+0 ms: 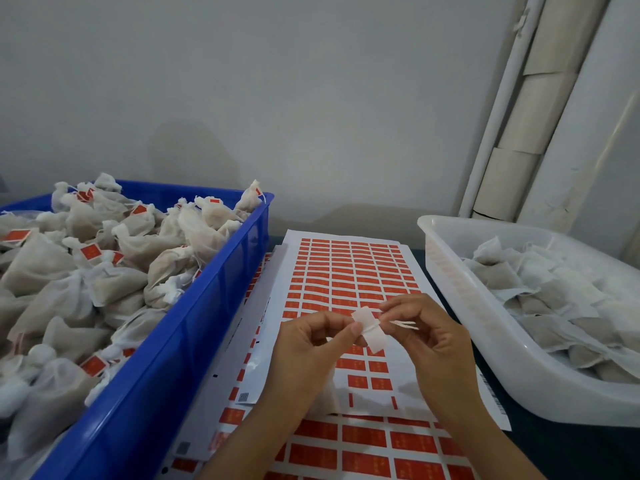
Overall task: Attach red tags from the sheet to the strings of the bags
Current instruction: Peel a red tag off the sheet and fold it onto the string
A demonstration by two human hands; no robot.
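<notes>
Blue crate [180, 344] on the left holds tagged bags; white tub [460, 289] on the right holds untagged ones. Tag sheet [349, 271] lies btwn them on the worktop, part peeled. Step in hand, prob.: folding a tag [370, 328] over a bag's string [401, 323], held above the sheet w/ its pale back showing. Next: press halves together, string centred, edges lined up. Left hand [311, 344] pinches the tag, fingers curled. Right hand [426, 334] pinches at the tag's edge and the string. Bag itself prob. hidden under the left hand, can't tell.
</notes>
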